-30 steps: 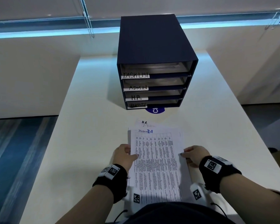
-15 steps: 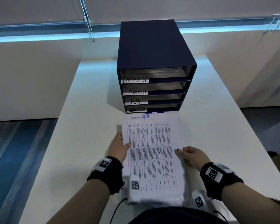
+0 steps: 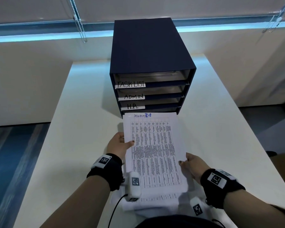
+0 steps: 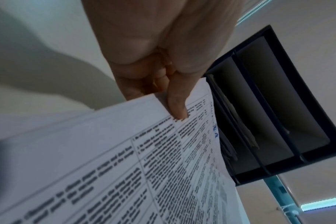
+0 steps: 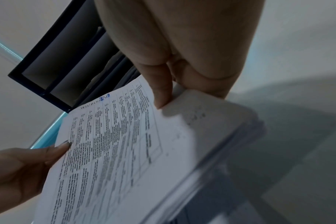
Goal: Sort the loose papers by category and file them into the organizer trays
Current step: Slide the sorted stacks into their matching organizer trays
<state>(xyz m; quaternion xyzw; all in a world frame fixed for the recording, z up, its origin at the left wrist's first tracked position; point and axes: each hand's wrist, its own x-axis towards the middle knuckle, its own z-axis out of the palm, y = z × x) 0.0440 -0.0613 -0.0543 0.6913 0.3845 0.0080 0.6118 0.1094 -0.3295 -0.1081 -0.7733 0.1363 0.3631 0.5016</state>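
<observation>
Two hands are engaged on one sheaf of papers, headed by hand with what reads as "SECURITY". The left hand pinches the sheaf's left edge about midway along, thumb on top; the right hand pinches the right edge nearer the body, thumb likewise on the printed face. The sheaf is held above the table, long axis pointing straight away from the person toward the organizer. Its far edge lies at the mouth of the lowest tray, directly under the tray labelled "H.P."; whether it has entered cannot be told. Judged: a straight forward push is called for, with the left hand nearer the opening. More loose sheets are noted beneath, near the body.
</observation>
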